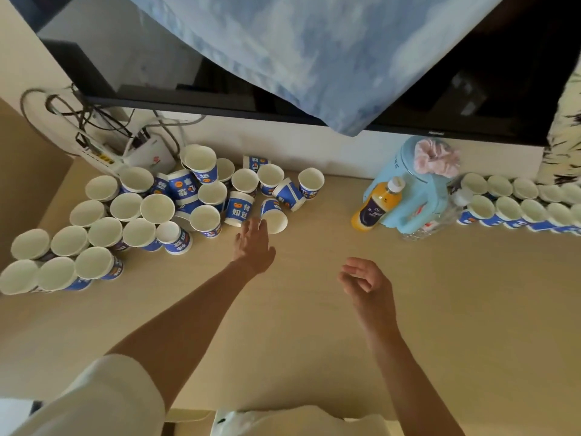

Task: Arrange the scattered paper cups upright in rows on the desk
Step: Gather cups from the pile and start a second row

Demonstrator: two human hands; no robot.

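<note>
Several blue-and-white paper cups lie in a loose heap at the desk's back left, some upright, some tipped on their sides. My left hand stretches out flat with its fingertips at a tipped cup on the heap's right edge; it holds nothing. My right hand hovers over the bare desk with fingers loosely curled and empty. Two rows of upright cups stand at the back right.
A light blue kettle with a pink scrunchie, an orange juice bottle and a clear bottle sit at the back between heap and rows. A TV under a blue cloth hangs behind. A router and cables occupy the back left corner.
</note>
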